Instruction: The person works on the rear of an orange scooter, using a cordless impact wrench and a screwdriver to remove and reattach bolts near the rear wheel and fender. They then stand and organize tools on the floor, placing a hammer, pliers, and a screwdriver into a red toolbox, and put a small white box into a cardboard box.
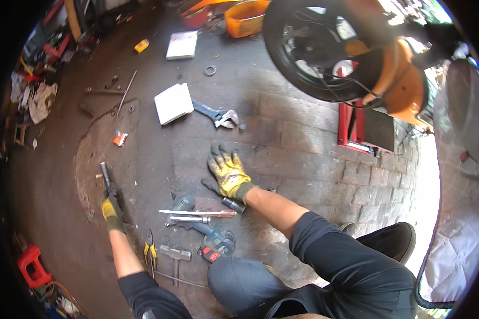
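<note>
My left hand [113, 211], in a yellow and dark glove, is closed around a dark rod-like tool [106, 174] whose far end is cylindrical; its exact kind is unclear. My right hand [229, 173], in a yellow glove with blackened fingers, is spread over the floor, nothing visible in it. Beside its wrist lies a short dark cylinder [232, 204]. Between my arms are a blue angle grinder [213, 234], a screwdriver [218, 213], a shiny metal bar [191, 219], yellow-handled pliers [150, 251] and a hammer [175, 254].
Farther out lie an adjustable wrench [218, 114], white boxes [173, 104] [182, 45], a ring-shaped part [210, 70] and rods [126, 91]. An orange machine with a black wheel [308, 48] stands at upper right, near a red metal stand [351, 125]. Clutter lines the left.
</note>
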Motion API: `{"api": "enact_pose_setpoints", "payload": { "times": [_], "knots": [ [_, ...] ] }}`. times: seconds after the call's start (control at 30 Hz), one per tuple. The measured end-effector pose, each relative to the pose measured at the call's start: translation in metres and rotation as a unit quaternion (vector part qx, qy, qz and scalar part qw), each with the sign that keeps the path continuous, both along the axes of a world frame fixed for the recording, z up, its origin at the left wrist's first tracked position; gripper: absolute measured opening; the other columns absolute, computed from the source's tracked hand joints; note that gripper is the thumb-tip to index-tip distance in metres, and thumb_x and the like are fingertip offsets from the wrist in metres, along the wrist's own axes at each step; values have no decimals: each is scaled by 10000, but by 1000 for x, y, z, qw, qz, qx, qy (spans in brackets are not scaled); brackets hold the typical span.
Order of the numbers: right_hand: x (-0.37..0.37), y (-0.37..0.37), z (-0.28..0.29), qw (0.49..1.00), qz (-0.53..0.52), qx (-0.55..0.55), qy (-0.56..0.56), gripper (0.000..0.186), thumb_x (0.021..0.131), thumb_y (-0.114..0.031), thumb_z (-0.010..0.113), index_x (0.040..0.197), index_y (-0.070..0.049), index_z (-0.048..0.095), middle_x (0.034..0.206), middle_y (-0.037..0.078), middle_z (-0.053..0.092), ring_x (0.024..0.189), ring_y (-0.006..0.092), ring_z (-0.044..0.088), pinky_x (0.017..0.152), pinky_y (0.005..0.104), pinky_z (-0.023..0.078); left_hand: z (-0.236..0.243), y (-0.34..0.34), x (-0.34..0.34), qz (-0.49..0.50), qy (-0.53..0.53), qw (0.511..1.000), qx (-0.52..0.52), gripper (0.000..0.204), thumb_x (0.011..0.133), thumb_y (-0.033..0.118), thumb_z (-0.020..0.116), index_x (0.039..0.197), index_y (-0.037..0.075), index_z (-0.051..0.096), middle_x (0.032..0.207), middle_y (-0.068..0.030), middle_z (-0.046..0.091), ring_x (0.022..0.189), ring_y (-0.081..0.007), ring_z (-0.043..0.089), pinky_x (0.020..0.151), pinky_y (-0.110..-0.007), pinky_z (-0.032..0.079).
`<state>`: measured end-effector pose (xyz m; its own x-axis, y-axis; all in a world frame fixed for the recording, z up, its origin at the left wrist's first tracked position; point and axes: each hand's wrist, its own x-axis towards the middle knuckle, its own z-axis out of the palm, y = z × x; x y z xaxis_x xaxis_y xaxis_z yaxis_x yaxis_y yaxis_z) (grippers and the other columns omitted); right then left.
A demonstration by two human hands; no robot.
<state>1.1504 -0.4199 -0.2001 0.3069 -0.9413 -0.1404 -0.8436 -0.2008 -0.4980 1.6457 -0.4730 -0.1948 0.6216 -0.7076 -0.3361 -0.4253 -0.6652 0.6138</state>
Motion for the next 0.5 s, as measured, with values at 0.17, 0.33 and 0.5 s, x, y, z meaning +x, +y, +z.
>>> {"api": "enact_pose_setpoints", "payload": {
  "times": [0.17, 0.33, 0.5],
  "knots": [
    [-7, -10, 8, 1000, 14, 19, 9, 780, 1026, -600, 538, 1601, -78, 474, 1752, 231, 250, 1631, 440, 186, 1301, 629, 125, 56, -6, -138, -406, 150, 841, -324, 379, 1051, 247, 604, 1356, 25, 642, 1215, -69, 717, 1093, -198, 716, 975, -334, 577],
    [-67, -11, 70, 895, -30, 242, -373, 646, 1051, -606, 538, 1495, -142, 609, 1472, 92, 619, 1304, 249, 576, 1109, 487, 464, 127, 52, -328, -365, 348, 813, -292, 324, 1042, 122, 593, 1314, -41, 661, 1222, -103, 719, 1109, -213, 716, 999, -360, 577],
    [-137, 108, 128, 740, 17, 298, -603, 474, 1064, -436, 647, 1381, -85, 677, 1307, 80, 706, 1063, 153, 704, 886, 335, 584, 175, 124, -446, -233, 542, 805, -68, 267, 1030, 209, 659, 1226, 30, 687, 1056, -97, 735, 896, -175, 732, 851, -330, 623]
  ]
}}
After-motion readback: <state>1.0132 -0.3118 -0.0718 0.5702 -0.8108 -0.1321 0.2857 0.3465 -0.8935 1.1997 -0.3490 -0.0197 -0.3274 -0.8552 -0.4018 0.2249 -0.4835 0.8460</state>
